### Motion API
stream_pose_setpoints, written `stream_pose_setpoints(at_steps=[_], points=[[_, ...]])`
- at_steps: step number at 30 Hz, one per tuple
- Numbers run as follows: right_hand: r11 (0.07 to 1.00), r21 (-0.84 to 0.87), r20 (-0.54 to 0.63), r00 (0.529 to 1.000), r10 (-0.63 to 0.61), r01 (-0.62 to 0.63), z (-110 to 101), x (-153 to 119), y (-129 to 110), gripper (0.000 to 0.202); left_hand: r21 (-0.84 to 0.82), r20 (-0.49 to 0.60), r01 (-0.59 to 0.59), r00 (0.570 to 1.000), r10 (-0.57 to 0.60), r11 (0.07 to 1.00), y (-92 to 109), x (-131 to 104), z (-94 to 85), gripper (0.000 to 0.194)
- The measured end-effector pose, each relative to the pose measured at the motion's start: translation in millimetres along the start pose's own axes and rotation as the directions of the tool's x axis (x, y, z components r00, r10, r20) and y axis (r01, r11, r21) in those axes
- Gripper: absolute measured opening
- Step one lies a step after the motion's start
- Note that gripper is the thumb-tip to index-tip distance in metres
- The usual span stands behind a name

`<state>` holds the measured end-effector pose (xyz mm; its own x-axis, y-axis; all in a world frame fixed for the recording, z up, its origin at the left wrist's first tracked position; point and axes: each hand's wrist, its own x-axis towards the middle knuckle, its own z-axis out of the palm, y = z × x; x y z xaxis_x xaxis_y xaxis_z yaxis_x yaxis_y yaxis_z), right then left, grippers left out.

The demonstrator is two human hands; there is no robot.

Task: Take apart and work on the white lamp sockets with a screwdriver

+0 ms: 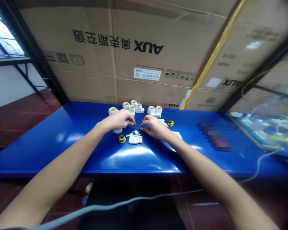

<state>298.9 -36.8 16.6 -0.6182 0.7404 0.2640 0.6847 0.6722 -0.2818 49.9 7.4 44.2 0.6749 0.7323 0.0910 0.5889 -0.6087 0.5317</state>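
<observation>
Over the blue table, my left hand (pixel 121 120) has its fingertips pinched together, and what lies between them is too small to make out. Facing it, my right hand (pixel 154 127) is closed in a similar pinch, its contents also unclear. Just below the fingers lies a white plastic housing piece (pixel 135 139) with small metal bits at its upper edge. A gold-coloured round metal part (pixel 122 139) sits to its left. Partly hidden under my left hand is a white round part (pixel 117 130). Another gold-coloured part (pixel 171 123) rests beyond my right wrist, near more white pieces.
Several white socket-like fittings with yellow insides (pixel 139 107) stand at the back of the blue table (pixel 86 115). A large cardboard box (pixel 91 64) rises behind them. A blurred dark object (pixel 214 137) lies at right, near a bag-covered tray (pixel 249 131). A grey cable (pixel 124 202) crosses in front.
</observation>
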Motion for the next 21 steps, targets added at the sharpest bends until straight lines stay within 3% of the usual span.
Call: stream_pose_setpoints(at_steps=[2,5,13,16,21], points=[[0.999,-0.032,0.06,0.998,0.01,-0.008,-1,0,0,0.016,0.047,0.082,0.005,0.997,-0.009,0.999,-1,0,2.5,0.021],[0.999,-0.038,0.077,0.997,0.019,-0.016,-8,-2,-2,0.018,0.048,0.122,-0.006,0.992,0.0,0.999,0,-1,3.6,0.019],[0.995,-0.056,0.182,0.981,-0.066,0.078,-13,-5,-9,0.01,0.087,0.01,0.004,1.0,-0.005,0.996,10,-6,-6.1,0.02],[0.999,-0.021,0.13,0.99,-0.046,0.049,-16,-5,-6,0.01,0.003,-0.044,0.002,0.999,-0.002,1.0,17,-7,-7.6,0.027],[0.98,0.198,0.002,0.999,-0.033,0.032,-21,-6,-1,0.009,-0.237,-0.021,-0.008,1.0,0.004,0.971,24,-6,-4.0,0.03]])
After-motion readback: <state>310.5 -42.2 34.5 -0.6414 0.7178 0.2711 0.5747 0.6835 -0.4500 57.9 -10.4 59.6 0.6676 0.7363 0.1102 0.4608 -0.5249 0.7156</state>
